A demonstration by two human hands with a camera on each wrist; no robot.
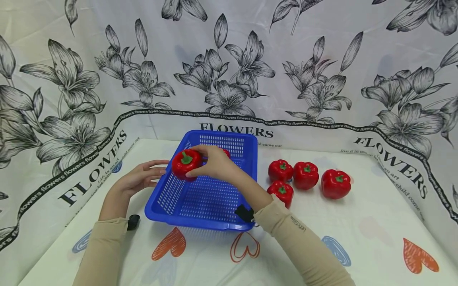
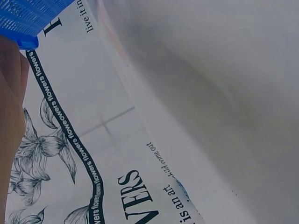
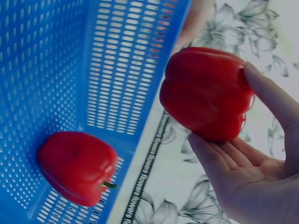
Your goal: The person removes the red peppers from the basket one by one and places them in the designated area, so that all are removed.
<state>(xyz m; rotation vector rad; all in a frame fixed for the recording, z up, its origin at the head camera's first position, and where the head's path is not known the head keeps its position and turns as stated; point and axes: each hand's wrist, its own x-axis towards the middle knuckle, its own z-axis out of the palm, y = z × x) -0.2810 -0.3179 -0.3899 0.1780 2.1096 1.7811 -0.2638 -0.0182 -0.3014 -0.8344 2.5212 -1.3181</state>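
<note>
My right hand (image 1: 216, 162) holds a red bell pepper (image 1: 186, 170) with a green stem, gripped between thumb and fingers over the left side of a blue plastic basket (image 1: 200, 225). In the right wrist view the thumb and fingers press on opposite sides of this pepper (image 3: 208, 93). Another red bell pepper (image 3: 77, 168) lies inside the basket near its far end, mostly hidden behind the right hand in the head view. Just outside the basket's left rim is my left hand (image 1: 141, 178), its fingers loosely bent, fingertips right at the rim, holding nothing.
Several more red bell peppers (image 1: 305, 175) stand on the table right of the basket, one partly behind the right forearm. A white cloth (image 1: 372, 246) with printed hearts covers the table. Behind it hangs a flower-printed curtain (image 1: 229, 51).
</note>
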